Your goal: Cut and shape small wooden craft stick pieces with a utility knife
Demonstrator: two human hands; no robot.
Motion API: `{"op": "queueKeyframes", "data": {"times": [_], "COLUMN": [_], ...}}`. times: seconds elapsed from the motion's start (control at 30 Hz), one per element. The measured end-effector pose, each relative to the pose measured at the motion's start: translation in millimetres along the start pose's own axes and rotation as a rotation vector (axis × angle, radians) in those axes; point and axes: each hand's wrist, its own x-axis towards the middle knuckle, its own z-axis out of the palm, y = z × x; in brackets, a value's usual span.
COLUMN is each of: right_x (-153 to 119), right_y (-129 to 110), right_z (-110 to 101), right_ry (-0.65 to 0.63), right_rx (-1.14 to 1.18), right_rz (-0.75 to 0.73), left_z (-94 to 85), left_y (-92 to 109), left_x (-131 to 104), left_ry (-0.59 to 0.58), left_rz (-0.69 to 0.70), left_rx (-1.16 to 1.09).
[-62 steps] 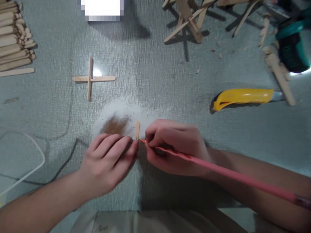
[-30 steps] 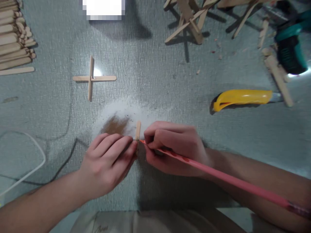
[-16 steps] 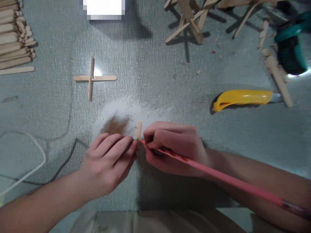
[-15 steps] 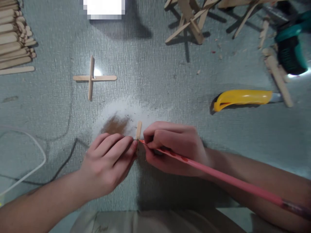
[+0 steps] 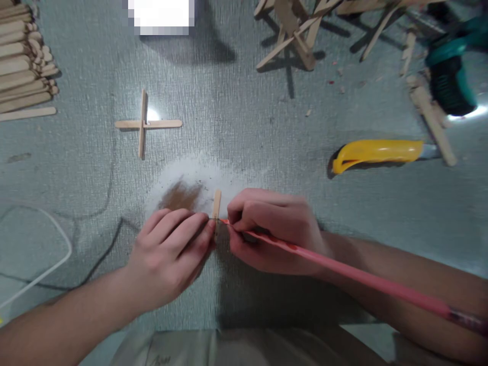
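Pink pencil btwn R fingers

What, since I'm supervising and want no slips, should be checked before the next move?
1. Left hand at the wooden stick: ok, fingertips right beside its edge.
2. Left-hand grip firm: cannot tell, the fingers hide it.
3. Right hand gripping the pink pencil: ok, close to the tip.
4. Pencil tip at the stick: ok.
5. Table near the stick clean: not ok, a brown smudge lies beyond the left fingers.
6. Yellow cutter apart from both hands: ok.
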Motion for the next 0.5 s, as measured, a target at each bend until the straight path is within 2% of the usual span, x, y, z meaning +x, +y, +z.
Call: {"op": "queueKeyframes", "data": {"times": [0.13,0.2,0.27,0.33,0.4,0.5], "right_x": [-0.6,-4.0,-10.2,-18.1,-25.5,-30.9], "right_y": [-0.7,-1.3,-1.9,-2.7,-3.4,-5.1], "right_z": [-3.0,-7.9,-13.3,-16.6,-16.8,-14.3], "right_ry": [0.007,-0.016,-0.079,-0.154,-0.171,-0.138], "right_rx": [-0.007,-0.108,-0.309,-0.517,-0.623,-0.636], "right_rz": [-0.041,-0.178,-0.362,-0.458,-0.450,-0.436], "left_z": [-1.8,-3.1,-3.8,-3.6,-2.8,-2.1], "left_y": [0.5,0.5,0.6,0.9,1.4,1.9], "left_x": [3.1,4.3,4.4,3.5,2.4,1.7], "left_ry": [0.010,-0.003,-0.019,-0.023,-0.019,-0.018], "left_rz": [0.014,0.028,0.034,0.028,0.019,0.023], "left_rx": [0.008,-0.006,-0.023,-0.034,-0.032,-0.024]}}
